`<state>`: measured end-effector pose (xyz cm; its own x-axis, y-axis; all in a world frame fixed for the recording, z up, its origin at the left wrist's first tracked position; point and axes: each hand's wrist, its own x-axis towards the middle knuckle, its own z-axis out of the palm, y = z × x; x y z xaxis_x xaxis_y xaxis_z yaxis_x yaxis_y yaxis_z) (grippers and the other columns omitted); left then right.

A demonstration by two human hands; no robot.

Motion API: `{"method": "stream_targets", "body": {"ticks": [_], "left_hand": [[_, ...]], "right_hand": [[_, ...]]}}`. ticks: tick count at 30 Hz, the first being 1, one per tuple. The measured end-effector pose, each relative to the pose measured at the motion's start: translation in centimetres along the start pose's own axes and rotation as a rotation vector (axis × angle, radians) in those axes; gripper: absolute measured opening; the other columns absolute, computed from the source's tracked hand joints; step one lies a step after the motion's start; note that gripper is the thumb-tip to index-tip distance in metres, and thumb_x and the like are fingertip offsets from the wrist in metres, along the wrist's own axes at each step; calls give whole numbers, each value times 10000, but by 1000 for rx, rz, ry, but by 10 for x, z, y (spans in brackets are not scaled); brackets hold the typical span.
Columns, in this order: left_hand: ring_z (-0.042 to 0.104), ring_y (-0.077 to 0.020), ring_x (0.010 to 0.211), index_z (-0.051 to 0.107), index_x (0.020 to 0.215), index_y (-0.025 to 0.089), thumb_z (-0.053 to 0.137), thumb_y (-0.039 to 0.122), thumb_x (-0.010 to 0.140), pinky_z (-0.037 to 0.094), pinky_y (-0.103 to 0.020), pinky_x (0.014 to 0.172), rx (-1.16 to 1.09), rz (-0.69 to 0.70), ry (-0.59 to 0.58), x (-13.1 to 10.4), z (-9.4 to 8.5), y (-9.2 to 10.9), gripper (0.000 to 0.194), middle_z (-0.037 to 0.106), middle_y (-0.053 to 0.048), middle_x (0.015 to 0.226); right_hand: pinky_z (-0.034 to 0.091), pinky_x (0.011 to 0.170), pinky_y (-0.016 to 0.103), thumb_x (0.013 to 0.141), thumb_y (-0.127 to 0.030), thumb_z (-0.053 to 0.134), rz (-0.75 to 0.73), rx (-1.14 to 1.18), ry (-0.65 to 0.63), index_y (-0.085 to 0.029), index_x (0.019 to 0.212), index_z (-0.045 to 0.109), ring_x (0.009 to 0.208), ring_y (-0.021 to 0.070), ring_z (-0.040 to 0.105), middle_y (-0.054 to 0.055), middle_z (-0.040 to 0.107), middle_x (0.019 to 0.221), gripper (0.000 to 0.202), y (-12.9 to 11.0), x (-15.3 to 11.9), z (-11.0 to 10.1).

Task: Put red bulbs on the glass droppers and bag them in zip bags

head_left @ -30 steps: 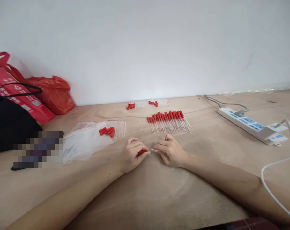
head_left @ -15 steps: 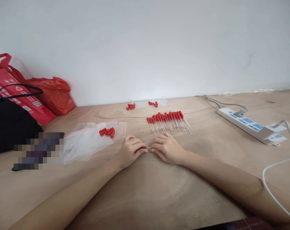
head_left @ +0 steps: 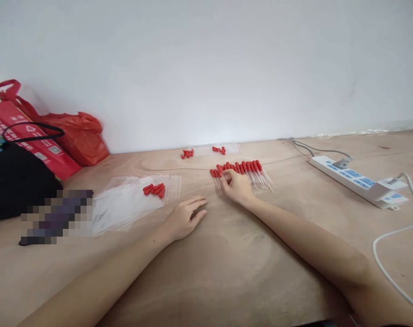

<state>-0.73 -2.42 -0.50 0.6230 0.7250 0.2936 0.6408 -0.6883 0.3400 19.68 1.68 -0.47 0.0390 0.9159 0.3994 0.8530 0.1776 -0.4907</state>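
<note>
My left hand [head_left: 186,219] rests on the wooden table with fingers stretched out and nothing in it. My right hand [head_left: 239,187] reaches over the left part of a row of droppers [head_left: 254,167], each a red rubber bulb on a thin clear tube. Its thumb and forefinger close on one dropper [head_left: 223,174] among them; the hand hides several tubes. Loose red bulbs [head_left: 154,190] lie on clear plastic bags [head_left: 124,209] left of my left hand. Beside them several clear tubes [head_left: 174,186] lie side by side.
Further back, by the wall, lie more red bulbs [head_left: 187,154] and a clear bag [head_left: 206,151]. A white power strip [head_left: 349,175] with a trailing cable [head_left: 376,245] is at the right. Red bags [head_left: 80,136] and a black bag [head_left: 18,181] stand at the left.
Both hands were together, the left on a red bulb and the right on its clear tube. My right hand has moved forward to the row; my left has let go and opened.
</note>
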Motion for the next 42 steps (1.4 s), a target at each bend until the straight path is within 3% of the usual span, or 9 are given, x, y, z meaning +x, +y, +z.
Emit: {"method": "stream_targets", "body": {"ticks": [5, 11, 15, 19, 21, 25, 29, 35, 42], "left_hand": [[480, -193, 1135, 565, 1109, 141, 403, 306, 846, 383, -353, 980, -3, 2, -35, 0, -1, 0, 350, 543, -85, 1200], [481, -187, 1133, 560, 1117, 139, 401, 298, 846, 387, -343, 970, 10, 21, -42, 0, -1, -1, 352, 545, -85, 1198], [557, -205, 1003, 619, 983, 183, 453, 299, 816, 421, -376, 889, 83, 16, 55, 2, -2, 3, 262, 623, -65, 1061], [572, -230, 839, 612, 732, 198, 489, 281, 779, 392, -416, 802, 333, -217, 339, 9, -18, -9, 156, 636, -42, 793], [561, -239, 835, 595, 717, 188, 492, 266, 759, 402, -375, 751, 429, -349, 396, 12, -34, -27, 136, 619, -53, 768], [547, -263, 861, 607, 728, 190, 505, 299, 722, 408, -347, 703, 551, -585, 340, 10, -65, -64, 149, 603, -84, 850], [549, -298, 832, 625, 722, 205, 521, 417, 700, 408, -379, 666, 576, -729, 184, 5, -76, -78, 238, 612, -102, 833], [535, -333, 877, 619, 652, 191, 509, 381, 718, 390, -419, 693, 622, -715, 149, 5, -73, -73, 229, 617, -123, 865], [536, -281, 881, 580, 761, 184, 498, 327, 761, 370, -376, 709, 613, -480, 372, 14, -60, -46, 165, 616, -79, 855]], "right_hand": [[292, 754, 334, 793, -291, 429, 83, -174, -39, -173, 991, 544, 810, 212, 594, 70, 669, 802, 258, -15, 20, 16], [246, 762, 353, 792, -271, 415, 89, -266, -68, -158, 1015, 520, 813, 223, 583, 95, 657, 854, 271, -15, 23, 21], [230, 757, 350, 801, -286, 400, 26, -233, -28, -159, 986, 535, 802, 212, 578, 93, 655, 848, 263, -20, 18, 20], [228, 751, 336, 799, -252, 398, -99, -156, -23, -172, 902, 572, 801, 188, 569, 72, 653, 845, 217, -38, 10, 27], [235, 750, 329, 806, -256, 396, -151, -115, -54, -174, 864, 585, 815, 181, 563, 67, 650, 846, 214, -52, 7, 34], [254, 776, 336, 830, -298, 376, -194, -60, -105, -177, 858, 600, 840, 182, 558, 75, 641, 894, 256, -82, 6, 49], [296, 788, 359, 821, -377, 391, -98, -63, -176, -145, 925, 594, 874, 216, 555, 113, 631, 934, 325, -105, 10, 62], [349, 782, 380, 797, -368, 405, 43, -63, -259, -110, 929, 600, 879, 239, 569, 153, 621, 972, 349, -117, 15, 71], [330, 805, 398, 815, -326, 360, 80, -67, -303, -122, 896, 620, 883, 247, 584, 148, 638, 944, 340, -113, 16, 64]]}}
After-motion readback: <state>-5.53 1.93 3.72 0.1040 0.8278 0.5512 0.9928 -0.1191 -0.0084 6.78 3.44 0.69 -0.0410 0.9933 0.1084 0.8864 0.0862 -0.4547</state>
